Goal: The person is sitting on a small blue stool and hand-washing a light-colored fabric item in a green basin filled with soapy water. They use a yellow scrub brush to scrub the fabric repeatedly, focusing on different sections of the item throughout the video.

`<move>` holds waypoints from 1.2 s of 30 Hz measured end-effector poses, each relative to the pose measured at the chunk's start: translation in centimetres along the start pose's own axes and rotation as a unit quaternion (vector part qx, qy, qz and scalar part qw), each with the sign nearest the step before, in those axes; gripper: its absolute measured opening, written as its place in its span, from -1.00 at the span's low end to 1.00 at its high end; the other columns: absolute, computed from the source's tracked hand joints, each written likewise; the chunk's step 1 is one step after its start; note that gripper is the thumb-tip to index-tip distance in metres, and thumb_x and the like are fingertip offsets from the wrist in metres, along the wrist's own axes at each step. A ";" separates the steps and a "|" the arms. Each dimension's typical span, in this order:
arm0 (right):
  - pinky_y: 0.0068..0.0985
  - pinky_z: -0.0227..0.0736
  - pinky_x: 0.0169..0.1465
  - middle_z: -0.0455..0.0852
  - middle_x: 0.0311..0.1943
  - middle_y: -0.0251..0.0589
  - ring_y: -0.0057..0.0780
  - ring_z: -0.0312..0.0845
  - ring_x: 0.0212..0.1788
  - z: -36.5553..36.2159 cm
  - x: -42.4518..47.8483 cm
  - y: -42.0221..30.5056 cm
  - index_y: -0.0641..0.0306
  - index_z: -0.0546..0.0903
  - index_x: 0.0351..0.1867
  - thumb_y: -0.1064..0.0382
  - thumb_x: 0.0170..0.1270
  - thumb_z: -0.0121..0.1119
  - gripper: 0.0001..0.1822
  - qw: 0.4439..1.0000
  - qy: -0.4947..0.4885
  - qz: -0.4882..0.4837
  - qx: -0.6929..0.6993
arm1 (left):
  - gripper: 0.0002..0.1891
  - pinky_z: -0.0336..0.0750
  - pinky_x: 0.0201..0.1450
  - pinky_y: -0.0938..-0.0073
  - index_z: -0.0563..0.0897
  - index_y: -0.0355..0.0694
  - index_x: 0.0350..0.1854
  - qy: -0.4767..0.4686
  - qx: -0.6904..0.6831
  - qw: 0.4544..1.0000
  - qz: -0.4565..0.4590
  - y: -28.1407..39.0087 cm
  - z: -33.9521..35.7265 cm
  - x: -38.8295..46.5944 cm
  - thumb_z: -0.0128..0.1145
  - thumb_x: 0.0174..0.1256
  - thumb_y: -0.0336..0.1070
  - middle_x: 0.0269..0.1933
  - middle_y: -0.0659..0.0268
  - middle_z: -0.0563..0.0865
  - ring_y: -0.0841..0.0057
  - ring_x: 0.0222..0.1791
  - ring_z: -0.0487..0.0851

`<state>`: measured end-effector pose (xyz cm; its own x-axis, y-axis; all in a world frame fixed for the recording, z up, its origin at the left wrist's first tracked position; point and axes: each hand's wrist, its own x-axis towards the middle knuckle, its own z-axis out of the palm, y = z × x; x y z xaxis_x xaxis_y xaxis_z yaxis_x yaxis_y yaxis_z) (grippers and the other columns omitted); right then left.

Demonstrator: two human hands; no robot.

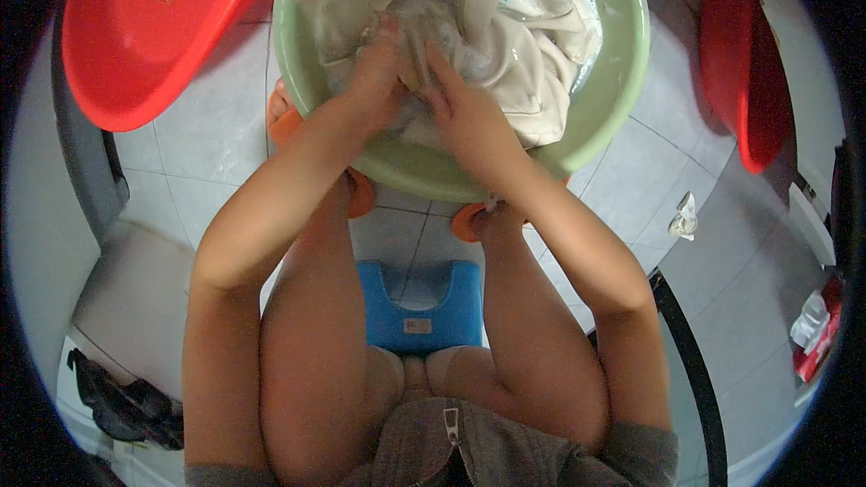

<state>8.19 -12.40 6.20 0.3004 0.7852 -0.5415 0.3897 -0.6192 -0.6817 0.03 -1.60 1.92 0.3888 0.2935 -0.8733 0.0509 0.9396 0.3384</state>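
Observation:
A light green plastic basin [609, 101] stands in front of me with soapy water and a wet off-white fabric bag [534, 74] with straps in it. A strap hangs over the basin's left rim. Both hands are inside the basin, close together on a bunched part of the wet fabric. My left hand [382, 71] grips the fabric from the left, its fingers blurred and partly in the suds. My right hand [463, 101] is just right of it, thumb and fingers closed around a fold of the same cloth.
A red plastic basin [128, 67] is at the upper left, another red basin [751, 81] at the right. A blue plastic stool [426, 325] is between my legs. Crumpled white tissue [685, 218] lies on the tiled floor; a black item [128, 402] is at lower left.

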 end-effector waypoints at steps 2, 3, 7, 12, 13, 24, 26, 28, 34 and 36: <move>-0.08 0.37 -0.01 0.57 -0.15 0.33 0.26 0.47 -0.07 0.6 1.9 0.5 0.20 0.26 0.31 0.21 0.34 -0.07 -0.50 0.997 0.072 -0.030 0.011 | -0.44 0.34 0.25 0.19 0.22 -0.29 0.31 -0.022 0.006 1.000 0.018 0.1 -0.2 0.0 -0.24 0.47 0.05 0.21 0.12 0.47 0.22 0.18 0.46; -0.08 0.37 -0.01 0.57 -0.14 0.33 0.26 0.47 -0.07 0.4 3.4 1.2 0.22 0.28 0.30 0.21 0.34 -0.07 -0.51 0.996 0.085 -0.028 0.008 | -0.45 0.35 0.24 0.20 0.24 -0.30 0.30 -0.021 -0.007 1.000 0.009 -0.2 -0.1 0.2 -0.23 0.47 0.04 0.20 0.11 0.48 0.23 0.17 0.47; -0.08 0.39 0.00 0.57 -0.11 0.31 0.26 0.47 -0.07 -0.3 6.8 1.9 0.26 0.36 0.23 0.19 0.34 -0.08 -0.55 0.991 0.131 -0.021 0.001 | -0.48 0.37 0.23 0.24 0.28 -0.31 0.27 -0.016 -0.025 0.999 0.023 -0.8 0.2 0.2 -0.22 0.48 0.00 0.19 0.11 0.48 0.24 0.16 0.48; -0.20 0.37 0.09 0.56 -0.05 0.28 0.19 0.47 0.01 -1.8 3.4 1.0 0.30 0.35 0.25 0.18 0.35 -0.06 -0.53 0.998 0.041 0.053 -0.002 | -0.44 0.29 0.29 0.26 0.27 -0.35 0.28 0.007 0.035 0.997 0.064 -0.1 -0.1 -0.1 -0.28 0.48 0.05 0.22 0.10 0.45 0.29 0.20 0.43; -0.24 0.35 0.12 0.55 -0.03 0.27 0.15 0.46 0.05 -1.9 1.9 1.7 0.31 0.34 0.26 0.18 0.36 -0.05 -0.52 0.998 0.022 0.048 0.015 | -0.44 0.29 0.28 0.26 0.27 -0.35 0.27 0.009 0.022 0.997 0.071 -0.2 -0.1 -0.1 -0.28 0.48 0.05 0.21 0.10 0.46 0.29 0.19 0.44; -0.33 0.24 0.25 0.52 0.08 0.22 0.00 0.39 0.21 0.0 5.2 1.2 0.35 0.32 0.27 0.18 0.38 -0.10 -0.52 0.994 0.081 0.057 0.044 | -0.49 0.36 0.12 0.27 0.42 -0.41 0.13 -0.020 0.104 0.994 0.015 -0.9 -1.3 0.9 -0.06 0.40 -0.01 0.05 0.05 0.55 0.31 0.03 0.52; -0.33 0.26 0.23 0.53 0.06 0.22 -0.01 0.41 0.19 -0.1 6.5 1.2 0.32 0.32 0.28 0.16 0.39 -0.12 -0.52 0.995 0.075 0.026 0.055 | -0.50 0.36 0.13 0.26 0.41 -0.41 0.13 -0.016 0.081 0.994 0.069 -1.9 -2.2 2.3 -0.06 0.41 -0.03 0.04 0.07 0.56 0.29 0.03 0.52; -0.34 0.26 0.23 0.53 0.06 0.21 -0.02 0.41 0.19 -0.4 6.0 1.7 0.31 0.31 0.29 0.15 0.39 -0.12 -0.51 0.996 0.056 0.005 0.067 | -0.50 0.36 0.15 0.26 0.38 -0.39 0.16 -0.041 0.008 0.998 0.049 -1.6 -2.0 2.2 -0.06 0.41 -0.04 0.07 0.09 0.54 0.27 0.06 0.51; -0.39 0.21 0.26 0.46 0.15 0.19 -0.07 0.38 0.23 -0.5 -2.5 1.8 0.30 0.28 0.31 0.21 0.38 -0.06 -0.50 0.996 -0.030 -0.021 0.085 | -0.51 0.36 0.19 0.22 0.31 -0.31 0.24 -0.012 -0.025 0.999 0.043 0.2 0.2 -0.5 -0.04 0.40 -0.09 0.12 0.14 0.51 0.24 0.10 0.50; -0.40 0.20 0.27 0.43 0.18 0.19 -0.08 0.36 0.25 -0.4 -3.5 0.9 0.31 0.27 0.31 0.23 0.37 -0.05 -0.50 0.992 -0.045 0.031 0.117 | -0.52 0.37 0.18 0.22 0.31 -0.30 0.23 -0.002 -0.036 0.999 0.032 0.3 0.2 -0.7 -0.04 0.40 -0.11 0.12 0.14 0.51 0.23 0.10 0.50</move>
<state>7.82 -15.74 7.63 0.2344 0.7483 -0.6205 0.1568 -0.6590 -0.7356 0.00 -1.59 2.71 0.3936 0.3534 -0.8486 -0.0405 0.9289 0.3681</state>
